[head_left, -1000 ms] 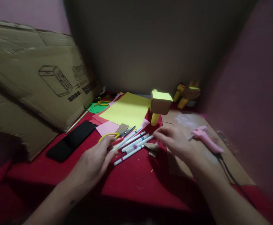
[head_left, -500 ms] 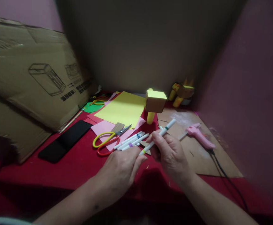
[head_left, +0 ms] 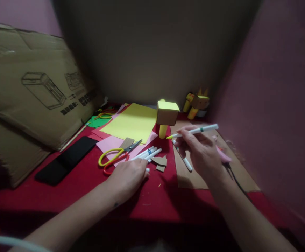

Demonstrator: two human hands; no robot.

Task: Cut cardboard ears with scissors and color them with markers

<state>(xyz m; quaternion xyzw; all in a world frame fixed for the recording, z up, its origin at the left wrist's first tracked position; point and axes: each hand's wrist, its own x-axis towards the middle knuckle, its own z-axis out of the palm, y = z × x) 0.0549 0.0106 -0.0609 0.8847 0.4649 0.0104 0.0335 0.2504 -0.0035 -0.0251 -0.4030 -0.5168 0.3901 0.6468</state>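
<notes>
Head view shows the right hand pinching a slim white yellow-tipped plastic marker near the boxy brown-and-yellow cardboard figure, while the left hand, half curled, lies beside slim white plastic pens (whether it grips anything, I cannot tell)

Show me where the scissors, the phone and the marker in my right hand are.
Scissors (head_left: 128, 148): head view, at the pivot between blades and handles.
Phone (head_left: 65, 160): head view, middle of its dark face.
Marker (head_left: 196, 131): head view, on its white barrel, near the green band.
</notes>
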